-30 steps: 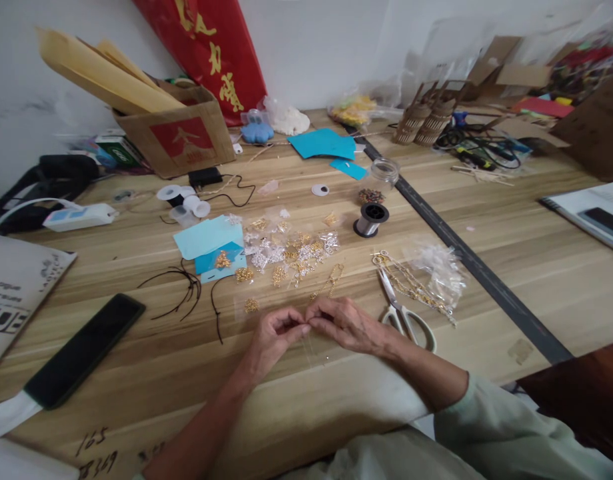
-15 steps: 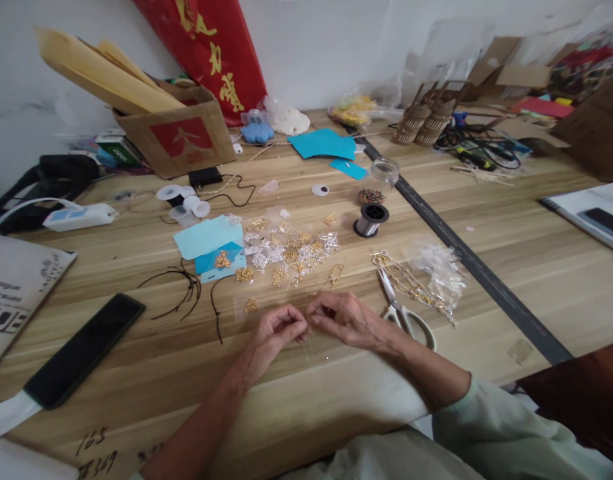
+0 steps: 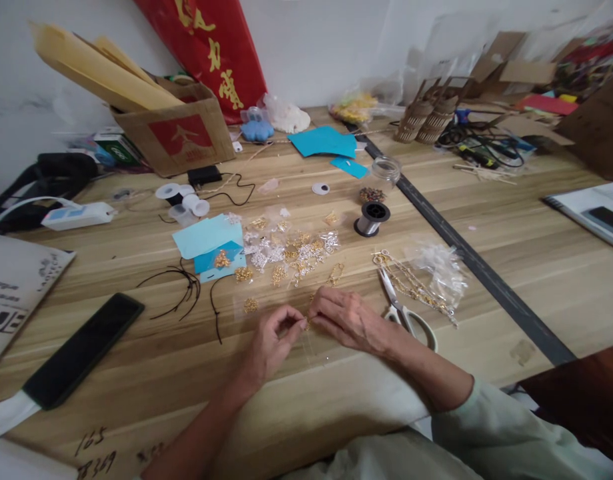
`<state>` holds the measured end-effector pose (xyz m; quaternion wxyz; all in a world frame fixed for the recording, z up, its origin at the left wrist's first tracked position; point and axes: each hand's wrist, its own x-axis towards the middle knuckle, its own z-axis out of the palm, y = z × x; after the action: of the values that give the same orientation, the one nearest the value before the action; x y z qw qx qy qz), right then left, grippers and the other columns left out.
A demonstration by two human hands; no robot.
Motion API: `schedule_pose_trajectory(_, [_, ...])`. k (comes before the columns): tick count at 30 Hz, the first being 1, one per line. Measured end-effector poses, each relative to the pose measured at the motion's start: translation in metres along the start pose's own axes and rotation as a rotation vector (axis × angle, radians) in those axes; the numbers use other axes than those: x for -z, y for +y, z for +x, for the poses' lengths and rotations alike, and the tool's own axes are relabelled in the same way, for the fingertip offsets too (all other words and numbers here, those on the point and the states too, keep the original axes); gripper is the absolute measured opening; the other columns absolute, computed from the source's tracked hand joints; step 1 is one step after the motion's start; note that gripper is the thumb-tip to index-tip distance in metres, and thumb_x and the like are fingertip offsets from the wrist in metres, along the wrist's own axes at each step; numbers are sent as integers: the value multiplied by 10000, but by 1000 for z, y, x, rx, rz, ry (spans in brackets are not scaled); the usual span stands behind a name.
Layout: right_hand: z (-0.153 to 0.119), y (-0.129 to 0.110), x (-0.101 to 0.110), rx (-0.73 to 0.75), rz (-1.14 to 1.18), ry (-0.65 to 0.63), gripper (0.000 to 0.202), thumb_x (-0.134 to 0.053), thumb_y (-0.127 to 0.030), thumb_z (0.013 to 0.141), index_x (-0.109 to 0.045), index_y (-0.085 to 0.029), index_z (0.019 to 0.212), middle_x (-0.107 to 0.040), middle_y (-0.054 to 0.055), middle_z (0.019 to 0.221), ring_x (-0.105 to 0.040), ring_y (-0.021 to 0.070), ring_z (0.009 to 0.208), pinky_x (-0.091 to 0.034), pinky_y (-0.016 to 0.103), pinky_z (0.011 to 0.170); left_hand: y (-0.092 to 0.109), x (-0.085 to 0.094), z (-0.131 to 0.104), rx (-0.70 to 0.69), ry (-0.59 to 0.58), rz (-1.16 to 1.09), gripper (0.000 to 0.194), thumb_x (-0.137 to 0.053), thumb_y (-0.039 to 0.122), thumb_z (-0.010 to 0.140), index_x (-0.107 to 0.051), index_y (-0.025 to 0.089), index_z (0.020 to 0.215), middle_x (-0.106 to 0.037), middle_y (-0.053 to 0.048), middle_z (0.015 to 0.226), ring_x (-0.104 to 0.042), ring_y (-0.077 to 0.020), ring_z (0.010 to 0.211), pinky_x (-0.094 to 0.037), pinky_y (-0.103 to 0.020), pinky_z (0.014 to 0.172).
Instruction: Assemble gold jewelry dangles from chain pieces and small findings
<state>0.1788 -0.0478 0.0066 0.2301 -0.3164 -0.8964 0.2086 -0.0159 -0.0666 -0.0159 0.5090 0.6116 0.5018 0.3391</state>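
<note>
My left hand (image 3: 271,341) is closed in a pinch, thumb against forefinger. Its tips meet those of my right hand (image 3: 347,321), whose fingers are also bent together. A tiny gold-coloured piece (image 3: 308,325) shows between the two sets of fingertips; its exact form is too small to make out. Beneath them a fine clear thread (image 3: 306,348) hangs toward the table. Just beyond my right hand lies a gold chain (image 3: 335,273), its near end running behind the fingers. White-handled scissors (image 3: 411,327) lie partly open beside my right wrist.
Small bags of gold and silver findings (image 3: 286,252) spread ahead of the hands. Behind stand a wire spool (image 3: 372,219) and a glass jar (image 3: 385,172) of beads. More chains (image 3: 416,290) lie right, a phone (image 3: 84,350) left, and black cords (image 3: 179,287) nearer the middle.
The fingertips of both hands have shifted slightly, and the small gold piece between them now shows more clearly. My right fingers lie flatter and closer together. Objects on the table stay put.
</note>
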Motion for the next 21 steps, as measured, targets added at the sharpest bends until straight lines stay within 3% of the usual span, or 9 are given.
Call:
schedule_pose_trajectory(11, [-1,-1,-8,30,-44,-65,148,-406,-214,953,-530,-137,937,-531,63,838,-509,148,751,-384,246,612,3,-5,-2,-194,13,224,111,-611,155,746,-587,188,642,-580,8,597,-496,-133,542,-391,-240,569])
schedule_pose_trajectory(21, [1,-4,-7,63,-38,-40,179,-383,-229,965,-535,-135,967,-548,67,853,-530,141,755,-417,243,615,-1,-5,-4,-262,1,328,127,-541,195,796,-564,165,675,-568,1,617,-496,-131,564,-395,-237,566])
